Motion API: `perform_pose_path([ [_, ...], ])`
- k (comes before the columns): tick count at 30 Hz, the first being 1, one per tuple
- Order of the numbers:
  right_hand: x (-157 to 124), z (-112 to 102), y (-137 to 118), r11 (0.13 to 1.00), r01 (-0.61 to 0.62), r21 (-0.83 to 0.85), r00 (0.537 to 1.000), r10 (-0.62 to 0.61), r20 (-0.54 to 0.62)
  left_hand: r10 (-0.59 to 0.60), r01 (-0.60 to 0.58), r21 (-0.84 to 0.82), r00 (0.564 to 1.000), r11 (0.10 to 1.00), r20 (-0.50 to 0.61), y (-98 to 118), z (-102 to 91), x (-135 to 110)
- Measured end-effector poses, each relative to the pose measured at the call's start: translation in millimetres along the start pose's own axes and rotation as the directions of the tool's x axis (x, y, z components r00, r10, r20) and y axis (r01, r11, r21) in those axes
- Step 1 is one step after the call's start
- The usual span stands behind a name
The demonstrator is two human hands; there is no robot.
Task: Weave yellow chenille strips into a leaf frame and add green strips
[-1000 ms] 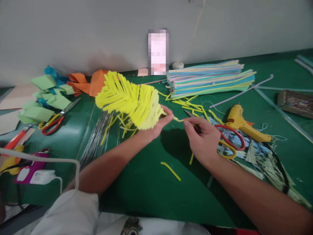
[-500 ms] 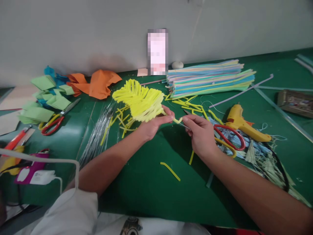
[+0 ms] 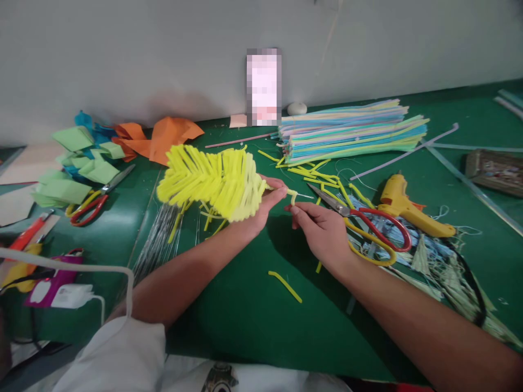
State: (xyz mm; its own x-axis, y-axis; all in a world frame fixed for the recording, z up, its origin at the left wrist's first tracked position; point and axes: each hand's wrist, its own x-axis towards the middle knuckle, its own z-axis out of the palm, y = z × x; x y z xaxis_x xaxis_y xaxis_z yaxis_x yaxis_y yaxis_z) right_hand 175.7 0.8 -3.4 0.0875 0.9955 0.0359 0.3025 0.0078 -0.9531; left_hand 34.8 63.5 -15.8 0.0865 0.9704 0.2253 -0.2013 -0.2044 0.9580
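Yellow leaf: rows formed; held above table, between front and back edges. Left hand: fingers pinch stem. Right hand: fingers pinch loose strand. Wire tip bare; wrapping apparently incomplete.

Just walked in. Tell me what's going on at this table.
A person has a yellow leaf of fuzzy strips in hand, held above the green table. The left hand holds it by the stem; the right hand pinches the stem's bent end, and a thin bare wire sticks out beside that bend. Scissors and a glue gun lie to the right, with a bundle of coloured strips farther back.
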Motion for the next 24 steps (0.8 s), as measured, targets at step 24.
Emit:
perform_pose_path([
  [24,5,-8,7,0.991,-0.042,0.125,0.956,0.076,-0.283,-0.259,0.309,-0.103,0.904,0.945,0.339,18,-9.8,13],
])
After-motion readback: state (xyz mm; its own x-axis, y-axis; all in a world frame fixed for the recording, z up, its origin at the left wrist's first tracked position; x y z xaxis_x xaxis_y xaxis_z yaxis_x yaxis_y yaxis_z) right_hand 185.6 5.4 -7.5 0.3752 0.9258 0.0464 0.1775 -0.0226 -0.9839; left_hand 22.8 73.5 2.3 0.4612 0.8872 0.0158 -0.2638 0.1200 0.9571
